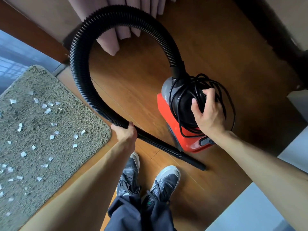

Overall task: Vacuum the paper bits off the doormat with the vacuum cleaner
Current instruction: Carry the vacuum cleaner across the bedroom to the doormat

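Dark grey sneakers (146,179) and dark trouser legs stand on the wooden floor (208,52) at the near edge of the view, toes pointing toward the machine. Just beyond them the left hand (125,133) has its fingers (130,125) wrapped tightly around the black ribbed hose (80,77), gripping it a little way up from the smooth nozzle end (194,162), which lies low against the floor in front of the right shoe. The right hand (208,114) sits on top of the vacuum cleaner (178,117), its fingers curled around the black domed top where a black power cord (228,104) is loosely coiled; the thumb presses on the dome and the other fingertips are partly lost among the cord loops. The machine has an orange lower body and a grey collar, and stands on the floor to the right of the feet. From its collar the hose arches up and away, then sweeps round to the left and back down to the left hand. To the left lies the shaggy beige doormat (50,147), cut off by the frame's left and lower edges, with many small white paper bits (48,110) scattered over it, well apart from the nozzle. Farther off, pinkish curtains (116,30) hang behind the hose arch, partly hidden by it. Pale furniture at the right edge is blurred and hard to identify.
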